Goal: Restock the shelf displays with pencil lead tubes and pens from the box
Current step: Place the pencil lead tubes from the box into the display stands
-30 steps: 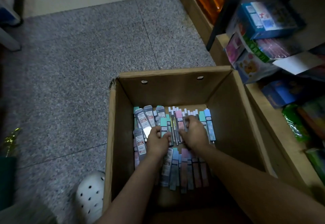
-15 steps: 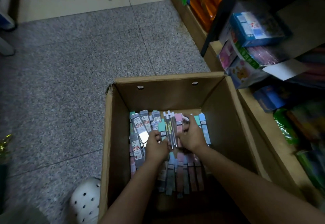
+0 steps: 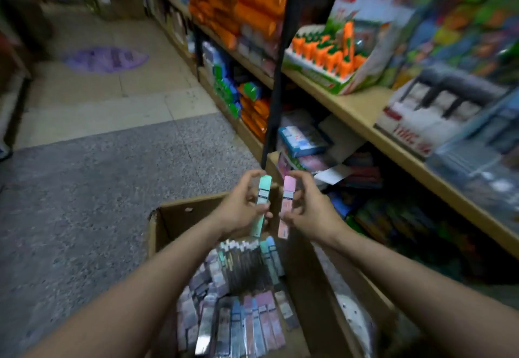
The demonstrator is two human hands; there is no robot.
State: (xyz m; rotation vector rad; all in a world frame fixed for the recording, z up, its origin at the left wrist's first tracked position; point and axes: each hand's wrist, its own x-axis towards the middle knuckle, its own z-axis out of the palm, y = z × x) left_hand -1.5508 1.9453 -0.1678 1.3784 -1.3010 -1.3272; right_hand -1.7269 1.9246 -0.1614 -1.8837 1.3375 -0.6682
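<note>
Both hands, earlier down in the box (image 3: 168, 217), now hold tubes above it.

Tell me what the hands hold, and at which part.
Left hand grips a mint green flat plastic lead tube around its middle; right hand grips a pink flat plastic lead tube around its middle.

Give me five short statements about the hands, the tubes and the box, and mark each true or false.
1. The left hand holds a green tube. True.
2. The right hand holds a blue tube. False: it holds a pink tube.
3. The two held tubes are upright, side by side above the cardboard box. True.
4. The box is empty. False: many tubes lie in it.
5. The box stands on a shelf. False: it is on the floor, beside the shelf.
</note>
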